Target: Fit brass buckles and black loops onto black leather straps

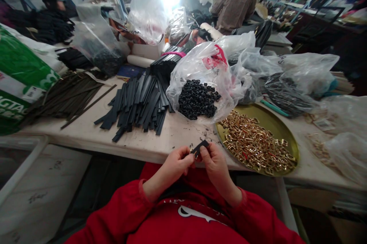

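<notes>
Close to the table's front edge, my two hands meet at a short black strap (202,145). A small gold buckle (195,154) shows at the strap's left end. The fingers of my left hand (179,163) are closed at that buckle, partly covering it. My right hand (214,163) pinches the strap, its thumb on top. To the right, a gold-coloured round tray (283,127) bears a heap of gold buckles (255,142). Beyond my hands, small black loops (197,100) lie in an open clear plastic bag (183,68). A pile of black straps (140,102) lies to the left.
Dark brown strips (71,96) and a green-and-white bag (23,72) are at the left. Filled plastic bags (306,72) crowd the right and back, beside a teal-handled tool (275,108). A person (236,3) stands farther back, facing away.
</notes>
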A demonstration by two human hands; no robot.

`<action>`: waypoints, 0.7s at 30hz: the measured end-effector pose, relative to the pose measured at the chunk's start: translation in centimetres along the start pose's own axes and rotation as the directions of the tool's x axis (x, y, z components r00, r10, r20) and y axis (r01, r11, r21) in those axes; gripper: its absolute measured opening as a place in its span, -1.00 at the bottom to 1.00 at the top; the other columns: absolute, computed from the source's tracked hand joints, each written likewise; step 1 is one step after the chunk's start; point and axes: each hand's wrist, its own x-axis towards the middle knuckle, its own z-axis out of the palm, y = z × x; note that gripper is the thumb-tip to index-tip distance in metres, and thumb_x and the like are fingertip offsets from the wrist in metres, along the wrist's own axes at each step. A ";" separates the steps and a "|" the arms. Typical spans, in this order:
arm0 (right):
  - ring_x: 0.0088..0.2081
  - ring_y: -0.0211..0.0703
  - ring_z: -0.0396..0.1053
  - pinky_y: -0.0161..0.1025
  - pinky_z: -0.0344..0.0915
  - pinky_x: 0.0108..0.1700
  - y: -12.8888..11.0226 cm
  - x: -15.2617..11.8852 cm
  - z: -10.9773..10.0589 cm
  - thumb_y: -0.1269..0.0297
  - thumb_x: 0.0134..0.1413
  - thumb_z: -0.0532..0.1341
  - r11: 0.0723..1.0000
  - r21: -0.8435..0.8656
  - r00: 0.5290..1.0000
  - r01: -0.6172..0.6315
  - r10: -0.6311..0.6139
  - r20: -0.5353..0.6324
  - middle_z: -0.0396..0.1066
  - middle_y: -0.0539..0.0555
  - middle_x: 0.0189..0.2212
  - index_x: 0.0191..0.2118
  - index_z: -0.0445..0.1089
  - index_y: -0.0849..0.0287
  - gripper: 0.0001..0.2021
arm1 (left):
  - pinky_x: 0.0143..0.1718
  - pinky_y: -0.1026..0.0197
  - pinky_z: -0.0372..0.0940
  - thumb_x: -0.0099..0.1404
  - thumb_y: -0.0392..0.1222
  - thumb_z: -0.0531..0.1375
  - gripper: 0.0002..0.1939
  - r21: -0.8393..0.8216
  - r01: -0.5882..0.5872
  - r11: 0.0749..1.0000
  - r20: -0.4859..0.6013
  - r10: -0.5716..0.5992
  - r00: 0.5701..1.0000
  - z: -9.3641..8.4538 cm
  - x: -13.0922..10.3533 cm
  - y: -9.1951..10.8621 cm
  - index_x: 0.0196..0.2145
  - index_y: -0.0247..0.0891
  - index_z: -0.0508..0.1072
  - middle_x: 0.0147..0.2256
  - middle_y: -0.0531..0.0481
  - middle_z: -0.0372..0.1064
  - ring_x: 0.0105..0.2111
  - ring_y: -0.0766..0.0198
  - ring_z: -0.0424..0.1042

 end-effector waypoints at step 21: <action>-0.47 -0.25 0.18 -0.31 0.09 -0.42 -0.5 2.7 -0.6 0.26 -0.05 0.19 0.992 -0.084 0.936 0.093 -0.058 0.347 0.26 -0.03 -0.55 -0.45 0.28 0.17 -0.89 | -0.62 0.35 0.03 0.07 0.00 0.18 -0.69 0.265 -0.082 0.961 -0.033 0.094 0.995 -2.8 1.2 0.3 -0.33 -0.29 0.31 -0.63 0.20 0.20 -0.63 0.40 0.16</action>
